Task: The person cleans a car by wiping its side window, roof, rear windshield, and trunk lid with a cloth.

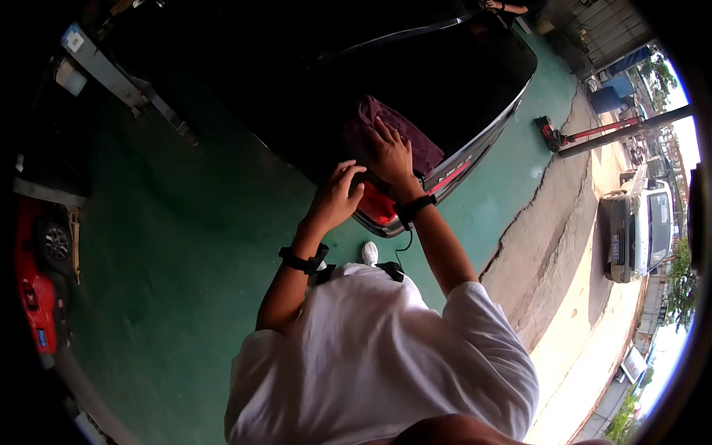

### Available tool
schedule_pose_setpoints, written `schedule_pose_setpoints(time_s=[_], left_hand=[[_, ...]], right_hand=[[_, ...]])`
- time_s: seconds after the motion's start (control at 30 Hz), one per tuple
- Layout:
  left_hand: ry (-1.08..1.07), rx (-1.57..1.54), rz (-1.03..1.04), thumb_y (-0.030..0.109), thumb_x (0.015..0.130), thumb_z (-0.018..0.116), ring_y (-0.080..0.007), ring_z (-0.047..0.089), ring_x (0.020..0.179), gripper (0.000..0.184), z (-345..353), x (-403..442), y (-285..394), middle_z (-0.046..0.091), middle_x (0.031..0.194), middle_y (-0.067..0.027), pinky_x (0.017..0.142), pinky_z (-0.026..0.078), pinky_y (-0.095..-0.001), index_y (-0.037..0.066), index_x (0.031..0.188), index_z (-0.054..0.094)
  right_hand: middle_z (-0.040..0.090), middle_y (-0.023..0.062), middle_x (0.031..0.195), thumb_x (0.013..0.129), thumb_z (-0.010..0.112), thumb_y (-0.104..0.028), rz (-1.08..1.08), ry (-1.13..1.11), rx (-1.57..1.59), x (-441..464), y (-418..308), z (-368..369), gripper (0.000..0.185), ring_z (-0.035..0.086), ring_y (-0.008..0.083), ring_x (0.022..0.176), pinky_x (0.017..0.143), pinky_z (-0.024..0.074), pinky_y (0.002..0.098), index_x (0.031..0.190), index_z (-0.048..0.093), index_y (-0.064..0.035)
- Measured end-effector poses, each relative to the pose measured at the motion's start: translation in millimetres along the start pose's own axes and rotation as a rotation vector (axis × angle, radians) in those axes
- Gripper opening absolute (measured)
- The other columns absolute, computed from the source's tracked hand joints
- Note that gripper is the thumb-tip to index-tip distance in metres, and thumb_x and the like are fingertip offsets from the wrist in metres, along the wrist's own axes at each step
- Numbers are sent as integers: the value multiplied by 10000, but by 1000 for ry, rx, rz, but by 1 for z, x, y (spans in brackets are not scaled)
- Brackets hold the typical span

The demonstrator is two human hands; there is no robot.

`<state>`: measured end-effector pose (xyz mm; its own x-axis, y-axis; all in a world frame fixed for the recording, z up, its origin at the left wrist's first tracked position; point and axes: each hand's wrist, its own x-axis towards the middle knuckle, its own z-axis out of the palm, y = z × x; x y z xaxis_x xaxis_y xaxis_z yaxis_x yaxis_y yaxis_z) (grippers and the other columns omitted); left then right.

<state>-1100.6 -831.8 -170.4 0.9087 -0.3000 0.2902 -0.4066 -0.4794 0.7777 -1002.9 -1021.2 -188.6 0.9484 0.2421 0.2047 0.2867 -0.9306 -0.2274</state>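
Nearest, the person's white shirt [378, 348] fills the lower view, with a white shoe [370, 253] beyond its hem. The left hand [337, 199] is at the car's rear corner, beside the red taillight [380, 205]; its fingers are loosely bent, parted from the thumb, with nothing visible in their hold, and whether they touch the car is unclear. The right hand [390, 153] lies palm down, fingers extended and slightly parted, on a folded maroon cloth [423, 148] without gripping it. The cloth rests on the black car [437, 81], close to its rear edge. A broad stretch of green floor [178, 245] gives room on the left; on the right a narrower strip runs to a cracked border with the concrete. Farther out are a red floor jack [549, 135], a red car [37, 297], a co-worker's hand [495, 5] across the black car, and a white vehicle [638, 230].
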Motion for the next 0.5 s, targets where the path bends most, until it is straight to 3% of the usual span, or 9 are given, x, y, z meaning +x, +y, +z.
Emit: schedule_pose_setpoints(time_s=[0.1,0.13,0.3,0.4,0.5], left_hand=[[72,-3,26,155,953,630,-392,523,1297,398,30,18,9,505,1423,-192,1054,467,-437,76,1333,545],[44,-4,33,154,942,640,-408,528,1282,400,36,25,18,503,1421,-205,1053,465,-448,72,1322,543],[34,100,85,150,921,658,-439,555,1246,430,73,31,25,496,1433,-220,1043,476,-465,79,1324,528],[92,42,41,121,913,660,-427,572,1210,360,88,40,23,526,1378,-218,1009,495,-464,64,1255,566],[169,29,83,93,908,656,-415,587,1169,291,103,45,24,559,1305,-216,985,503,-460,42,1188,594]], right_hand=[[418,97,1586,910,632,-453,48,182,-68,-18,47,-17,583,423,290,1428,1006,399,625,1437,533,-224],[405,96,1595,934,604,-505,118,149,-110,-15,67,-24,593,413,298,1435,1022,389,632,1458,511,-244],[413,100,1590,988,534,-491,256,211,-78,3,165,-32,533,405,324,1437,1036,380,657,1463,504,-252],[449,108,1563,994,526,-481,250,228,-64,-3,158,-24,514,411,325,1431,1055,365,656,1445,523,-233],[512,100,1507,981,573,-417,109,394,35,-40,124,-4,462,446,318,1395,1107,317,617,1356,595,-148]])
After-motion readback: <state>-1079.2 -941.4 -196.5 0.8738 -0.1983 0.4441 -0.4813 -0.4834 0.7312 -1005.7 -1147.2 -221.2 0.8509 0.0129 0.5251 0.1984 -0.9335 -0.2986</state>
